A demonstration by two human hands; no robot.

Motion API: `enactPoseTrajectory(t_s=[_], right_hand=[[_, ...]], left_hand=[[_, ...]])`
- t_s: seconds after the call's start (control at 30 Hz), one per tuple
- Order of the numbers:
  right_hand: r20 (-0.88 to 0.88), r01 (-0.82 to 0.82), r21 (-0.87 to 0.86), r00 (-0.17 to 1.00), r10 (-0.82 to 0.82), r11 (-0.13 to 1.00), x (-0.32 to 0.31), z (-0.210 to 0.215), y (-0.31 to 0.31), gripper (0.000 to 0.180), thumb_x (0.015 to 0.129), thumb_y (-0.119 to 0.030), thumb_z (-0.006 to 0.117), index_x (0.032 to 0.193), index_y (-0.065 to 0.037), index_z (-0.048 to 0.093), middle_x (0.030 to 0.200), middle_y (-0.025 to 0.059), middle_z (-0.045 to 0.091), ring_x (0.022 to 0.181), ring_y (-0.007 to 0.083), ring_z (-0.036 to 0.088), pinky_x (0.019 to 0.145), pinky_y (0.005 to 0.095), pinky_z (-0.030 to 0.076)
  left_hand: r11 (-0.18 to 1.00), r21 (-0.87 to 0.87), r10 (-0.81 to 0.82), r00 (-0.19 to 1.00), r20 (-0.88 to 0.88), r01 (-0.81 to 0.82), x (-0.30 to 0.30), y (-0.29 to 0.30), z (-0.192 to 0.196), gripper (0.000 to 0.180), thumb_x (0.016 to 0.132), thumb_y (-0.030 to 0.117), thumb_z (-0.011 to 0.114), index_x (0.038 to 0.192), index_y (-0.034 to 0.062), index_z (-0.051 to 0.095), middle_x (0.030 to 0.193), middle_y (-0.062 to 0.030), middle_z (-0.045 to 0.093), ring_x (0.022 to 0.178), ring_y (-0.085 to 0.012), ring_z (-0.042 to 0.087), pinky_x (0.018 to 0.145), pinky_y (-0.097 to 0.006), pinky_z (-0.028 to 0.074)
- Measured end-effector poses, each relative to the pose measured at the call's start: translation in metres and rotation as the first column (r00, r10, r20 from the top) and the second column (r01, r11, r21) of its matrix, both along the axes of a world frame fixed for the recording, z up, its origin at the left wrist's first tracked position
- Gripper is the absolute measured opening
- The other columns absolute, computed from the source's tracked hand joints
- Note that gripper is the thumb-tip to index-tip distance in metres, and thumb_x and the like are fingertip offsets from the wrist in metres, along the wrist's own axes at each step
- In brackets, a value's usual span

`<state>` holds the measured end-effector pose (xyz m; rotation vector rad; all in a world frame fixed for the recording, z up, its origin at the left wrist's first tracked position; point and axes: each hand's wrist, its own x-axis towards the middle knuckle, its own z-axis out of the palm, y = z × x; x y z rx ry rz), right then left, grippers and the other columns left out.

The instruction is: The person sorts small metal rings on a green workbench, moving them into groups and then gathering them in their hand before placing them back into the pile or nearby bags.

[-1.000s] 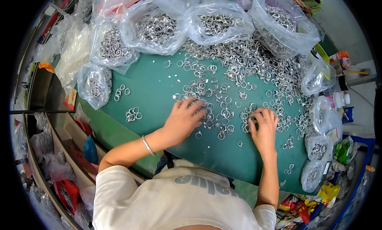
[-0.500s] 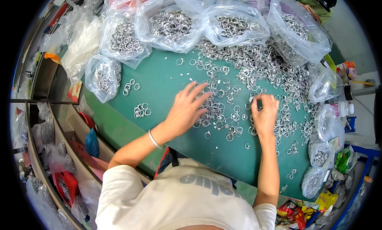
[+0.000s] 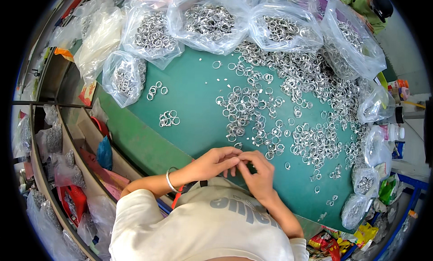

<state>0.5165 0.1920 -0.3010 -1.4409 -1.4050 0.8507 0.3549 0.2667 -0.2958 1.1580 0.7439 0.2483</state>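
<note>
Silver metal rings are lying scattered at twelve o'clock on the green mat. The left hand and right hand are meeting fingertip to fingertip, pinching something too small to tell, likely one ring: light, stiff, slippery, best gripped by its rim.

A green-matted work surface carries a wide scatter of small silver metal rings, spreading from its middle toward the far right. Along the far edge stands a row of clear plastic bags filled with metal rings; more such bags line the right edge. Two small clusters of rings lie apart on the left. At the near edge, the left hand and right hand meet, fingertips touching. Left of the surface, shelves hold further bags.
</note>
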Motion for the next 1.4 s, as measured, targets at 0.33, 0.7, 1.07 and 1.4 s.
enactPoseTrajectory(t_s=[0.33, 0.7, 1.07, 1.4], right_hand=[[0.604, -0.076, 0.067, 0.796, 0.02, 0.995, 0.008, -0.005, 0.034, 0.026, 0.073, -0.009, 0.071, 0.098, -0.005, 0.062, 0.106, 0.0094, 0.056, 0.101, 0.0282, 0.05, 0.083, 0.0397, 0.037], [0.715, 0.066, -0.004, 0.698, -0.043, 0.998, 0.005, -0.009, 0.019, 0.018, 0.076, -0.014, 0.069, 0.089, -0.006, 0.061, 0.101, 0.0085, 0.052, 0.096, 0.0269, 0.047, 0.081, 0.0406, 0.034], [0.768, 0.086, 0.103, 0.626, -0.135, 0.991, 0.004, -0.009, 0.035, 0.023, 0.077, -0.012, 0.068, 0.097, -0.005, 0.06, 0.105, 0.0086, 0.052, 0.098, 0.0259, 0.048, 0.084, 0.0422, 0.032], [0.393, -0.056, 0.109, 0.919, 0.009, 0.993, -0.035, 0.0, 0.035, 0.013, 0.075, -0.006, 0.068, 0.087, -0.004, 0.062, 0.092, 0.0074, 0.059, 0.084, 0.0243, 0.052, 0.071, 0.036, 0.035]], left_hand=[[0.82, 0.533, 0.321, 0.938, -0.129, -0.207, -0.028, -0.003, -0.016, 0.019, 0.088, -0.002, 0.054, 0.105, 0.0023, 0.059, 0.088, -0.004, 0.051, 0.07, -0.0087, 0.049, 0.058, -0.022, 0.041], [0.514, 0.856, 0.393, 0.901, -0.185, -0.049, 0.009, 0.001, -0.025, 0.021, 0.08, 0.006, 0.067, 0.099, 0.0036, 0.057, 0.086, -0.0119, 0.049, 0.07, -0.0315, 0.054, 0.062, -0.039, 0.045], [0.86, -0.429, 0.366, 0.919, 0.144, -0.275, -0.022, 0.01, -0.023, 0.007, 0.089, 0.008, 0.056, 0.093, 0.0029, 0.055, 0.086, -0.002, 0.051, 0.069, -0.0115, 0.048, 0.06, -0.024, 0.042], [0.797, -0.502, 0.448, 0.887, 0.116, -0.337, -0.024, 0.011, -0.023, 0.023, 0.095, 0.024, 0.05, 0.084, 0.0047, 0.053, 0.082, -0.0084, 0.061, 0.072, -0.0152, 0.06, 0.057, -0.026, 0.047]])
